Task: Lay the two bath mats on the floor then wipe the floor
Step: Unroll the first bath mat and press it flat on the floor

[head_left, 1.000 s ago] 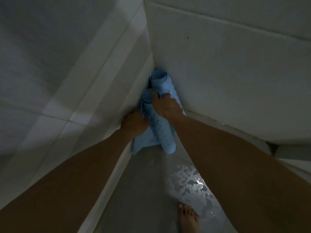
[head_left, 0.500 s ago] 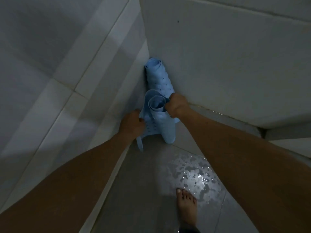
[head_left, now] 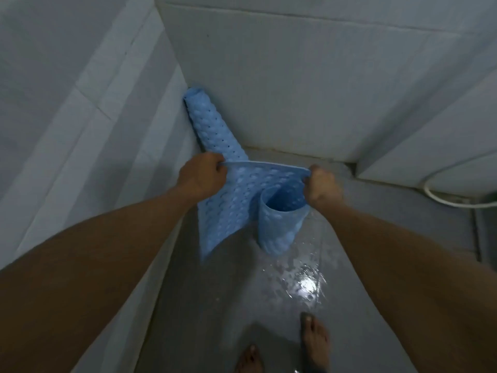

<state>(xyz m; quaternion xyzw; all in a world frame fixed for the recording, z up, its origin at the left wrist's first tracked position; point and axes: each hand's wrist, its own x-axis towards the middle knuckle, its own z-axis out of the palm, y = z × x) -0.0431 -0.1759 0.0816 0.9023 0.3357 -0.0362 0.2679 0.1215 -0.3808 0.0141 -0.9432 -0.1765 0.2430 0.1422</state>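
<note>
Barefoot on a wet grey floor (head_left: 215,305), a person's left hand (head_left: 201,176) and right hand (head_left: 322,187) each clench a top corner of a half-unrolled blue bath mat (head_left: 236,208); a second rolled mat (head_left: 209,125) leans in the tiled corner behind.

1 blue mat (head_left: 236,208) half-unrolled, hanging — other (head_left: 212,127) rolled, cornered.

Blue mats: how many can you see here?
2. One mat stands rolled up in the wall corner. The other mat hangs partly unrolled over the wet floor, its top edge held between the left hand and right hand. None seems hidden.
</note>
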